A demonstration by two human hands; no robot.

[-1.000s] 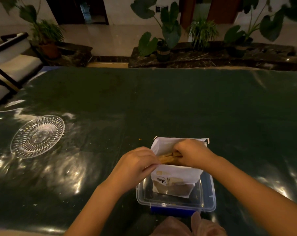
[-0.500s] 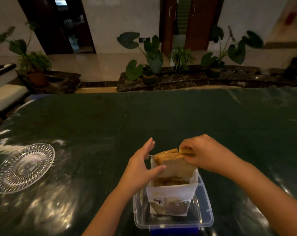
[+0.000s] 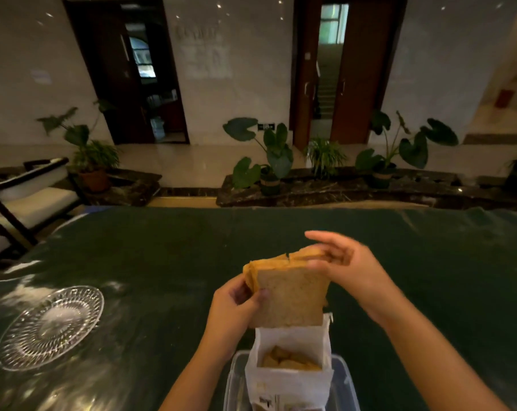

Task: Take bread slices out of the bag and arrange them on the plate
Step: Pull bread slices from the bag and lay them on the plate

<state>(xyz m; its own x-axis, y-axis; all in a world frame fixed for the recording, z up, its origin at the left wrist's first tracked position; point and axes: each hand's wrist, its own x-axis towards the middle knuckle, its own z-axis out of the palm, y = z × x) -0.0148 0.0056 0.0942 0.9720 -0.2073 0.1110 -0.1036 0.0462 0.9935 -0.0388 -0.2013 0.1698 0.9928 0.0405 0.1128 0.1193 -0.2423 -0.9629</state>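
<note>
A round clear glass plate [image 3: 50,327] sits bare on the dark green table [image 3: 162,250]. The left hand [image 3: 236,301] pinches the brown bread slices [image 3: 289,295] above the white paper bag [image 3: 289,378]. The right hand [image 3: 346,268] holds their top edge, fingers partly spread.
</note>
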